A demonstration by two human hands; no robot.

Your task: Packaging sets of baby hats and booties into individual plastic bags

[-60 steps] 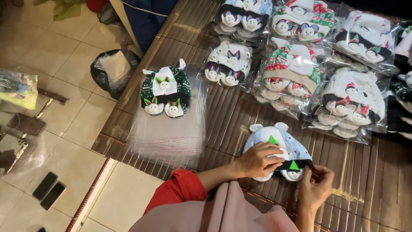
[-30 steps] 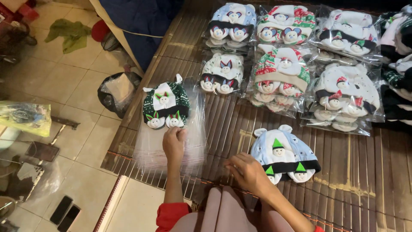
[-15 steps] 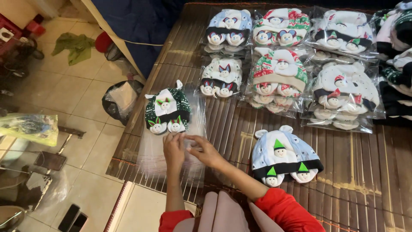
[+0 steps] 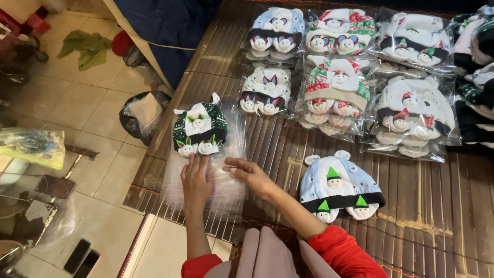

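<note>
Brown slatted bamboo matting [image 4: 422, 206] covers the work surface, with pale floor tiles [image 4: 87, 113] showing off its edge toward nine o'clock. Near the mat's edge at about eight o'clock lies a stack of clear, flat plastic bags [image 4: 226, 193], glossy and see-through, so the slats show through them. On the far end of that stack sits a dark green knitted baby hat with white ears and small stuffed faces [image 4: 199, 129], unbagged.

Both hands rest on the bags just below the hat. The left hand [image 4: 197, 177] lies palm down, fingers stretched flat and close together, pressing the plastic without gripping it. The right hand [image 4: 247, 172] reaches in from four o'clock, fingers extended and slightly spread, tips touching the top bag; whether it pinches a layer cannot be told. Red sleeves cover both forearms.

At three o'clock from the hands, well apart, lies a light blue hat with a dark band and green-capped figures [image 4: 339, 193]. Toward twelve and one o'clock, rows of similar hats sealed in clear bags [image 4: 334, 87] lie side by side.
</note>
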